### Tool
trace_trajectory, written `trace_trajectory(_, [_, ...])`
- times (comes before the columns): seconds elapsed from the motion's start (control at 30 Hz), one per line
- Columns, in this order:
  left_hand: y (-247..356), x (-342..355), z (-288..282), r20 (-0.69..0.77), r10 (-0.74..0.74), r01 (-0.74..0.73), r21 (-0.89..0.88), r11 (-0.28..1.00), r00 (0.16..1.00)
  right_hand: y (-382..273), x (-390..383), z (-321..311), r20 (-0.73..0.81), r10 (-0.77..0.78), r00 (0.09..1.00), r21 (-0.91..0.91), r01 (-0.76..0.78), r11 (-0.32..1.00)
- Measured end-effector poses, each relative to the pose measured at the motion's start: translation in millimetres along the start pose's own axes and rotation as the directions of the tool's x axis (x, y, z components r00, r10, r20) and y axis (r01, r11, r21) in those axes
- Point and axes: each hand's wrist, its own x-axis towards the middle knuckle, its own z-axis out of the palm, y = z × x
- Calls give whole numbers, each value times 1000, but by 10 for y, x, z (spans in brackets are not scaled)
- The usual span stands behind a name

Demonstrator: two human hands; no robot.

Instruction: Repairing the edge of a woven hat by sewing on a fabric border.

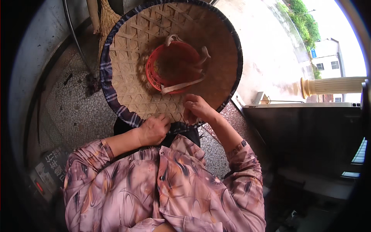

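Note:
A wide woven bamboo hat (129, 63) lies in front of me with its hollow inside facing up. Dark plaid cloth (107, 75) binds its rim. At its centre is a red plastic head ring (152, 79) with pale cloth straps (183, 85) tied to it. My left hand (154, 130) is closed over the near rim, its fingers curled on the cloth binding. Just right of it, above the near inside of the weave, my right hand (198, 109) has its fingers pinched together. Whatever that pinch holds is too small to make out.
A straw broom (108, 19) stands at the far left, beside a dark thin tube (73, 36). Speckled terrazzo floor (83, 112) shows left of the hat. A large dark panel (293, 135) rises on the right, and a printed package (48, 170) lies lower left.

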Motion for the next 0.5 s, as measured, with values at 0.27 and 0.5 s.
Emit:
trace_trajectory(0.27, [-19,-44,86,-7,-71,71,-35,997,997,169,227,240,59,-76,995,27,74,997])
trace_trajectory(0.5, [-10,122,100,21,-283,282,-184,942,959,470,-334,18,-251,-159,955,275,228,934])
